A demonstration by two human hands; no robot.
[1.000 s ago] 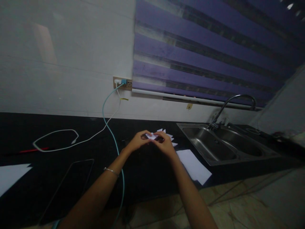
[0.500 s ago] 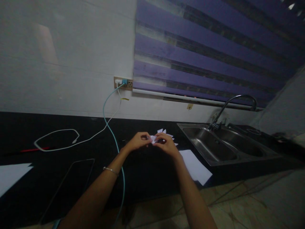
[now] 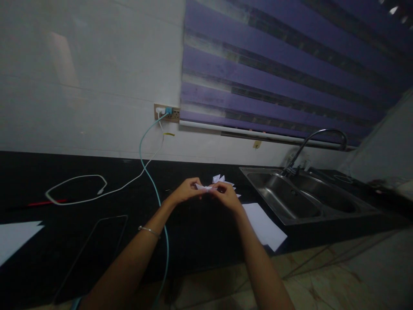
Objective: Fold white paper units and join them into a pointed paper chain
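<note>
Between my two hands is a small folded piece of white paper (image 3: 205, 188), held above the dark countertop. My left hand (image 3: 187, 190) pinches its left end, and my right hand (image 3: 226, 194) pinches the right end. Just beyond my right hand lie several small pointed folded paper pieces (image 3: 217, 178), partly hidden by the fingers. White paper sheets (image 3: 263, 224) rest on the counter beside my right forearm.
A double steel sink (image 3: 280, 193) with a curved faucet (image 3: 301, 148) is at right. A teal cable (image 3: 151, 176) runs from the wall socket (image 3: 176, 114) under my left forearm. At left are a white cable (image 3: 77, 201), a tablet-like dark slab (image 3: 97, 245) and more paper (image 3: 19, 237).
The folded paper has turned in my fingers and now looks flatter and wider, with a point toward the left. Both hands stay in nearly the same place.
</note>
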